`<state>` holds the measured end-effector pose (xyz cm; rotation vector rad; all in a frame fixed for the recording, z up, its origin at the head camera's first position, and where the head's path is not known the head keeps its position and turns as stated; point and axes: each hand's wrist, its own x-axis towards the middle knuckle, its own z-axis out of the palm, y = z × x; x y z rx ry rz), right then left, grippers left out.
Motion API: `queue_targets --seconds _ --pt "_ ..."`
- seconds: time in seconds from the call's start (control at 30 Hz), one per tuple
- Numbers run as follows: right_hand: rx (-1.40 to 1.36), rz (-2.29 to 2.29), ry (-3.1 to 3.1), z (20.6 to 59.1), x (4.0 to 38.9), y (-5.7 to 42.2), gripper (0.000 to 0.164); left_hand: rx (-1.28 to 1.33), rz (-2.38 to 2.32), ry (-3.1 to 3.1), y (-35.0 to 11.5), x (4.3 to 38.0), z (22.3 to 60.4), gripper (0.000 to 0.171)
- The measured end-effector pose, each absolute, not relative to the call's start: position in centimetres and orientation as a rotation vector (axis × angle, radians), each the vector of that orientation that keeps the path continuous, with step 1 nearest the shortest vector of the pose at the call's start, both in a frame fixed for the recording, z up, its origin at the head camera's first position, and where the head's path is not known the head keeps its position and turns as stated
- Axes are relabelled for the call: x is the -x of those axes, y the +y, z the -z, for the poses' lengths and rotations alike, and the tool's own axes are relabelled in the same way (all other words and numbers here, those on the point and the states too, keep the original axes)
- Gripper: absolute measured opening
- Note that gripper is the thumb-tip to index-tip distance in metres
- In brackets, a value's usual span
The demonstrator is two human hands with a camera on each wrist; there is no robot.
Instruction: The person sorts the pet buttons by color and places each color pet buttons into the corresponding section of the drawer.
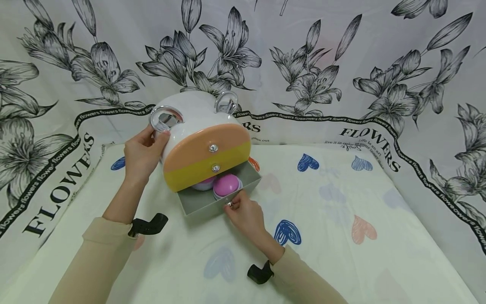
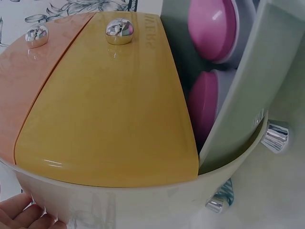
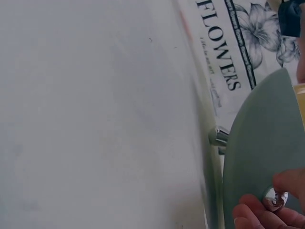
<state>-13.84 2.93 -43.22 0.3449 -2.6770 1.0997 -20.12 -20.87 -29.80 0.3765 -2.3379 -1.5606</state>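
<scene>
A rounded white drawer box (image 1: 190, 105) with two silver rings on top stands turned at an angle on the cloth. Its orange drawer (image 1: 197, 147) and yellow drawer (image 1: 190, 173) are closed, and the grey-green bottom drawer (image 1: 197, 207) is pulled out. Inside that drawer lie round pink-topped containers (image 1: 226, 185), one partly hidden under the yellow front. My left hand (image 1: 142, 154) grips the box's left side beside the silver ring (image 1: 165, 119), thumb toward the front. With thumb and fingers, my right hand (image 1: 247, 213) pinches the bottom drawer's silver knob (image 3: 275, 198).
Beneath the box spreads a pale cloth (image 1: 322, 253) printed with hearts. Behind it hangs a white curtain (image 1: 296, 97) with black flowers and lettering. Short silver feet (image 2: 275, 136) stick out under the box. A black wrist mount (image 1: 149, 224) sits on my left sleeve.
</scene>
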Motion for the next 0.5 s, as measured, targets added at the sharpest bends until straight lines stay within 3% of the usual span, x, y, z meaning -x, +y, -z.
queue_targets --seconds 0.5 --pt "-0.301 -1.050 -2.690 43.3 16.1 1.6 0.023 -0.403 1.569 -2.355 -20.9 20.2 29.8 0.063"
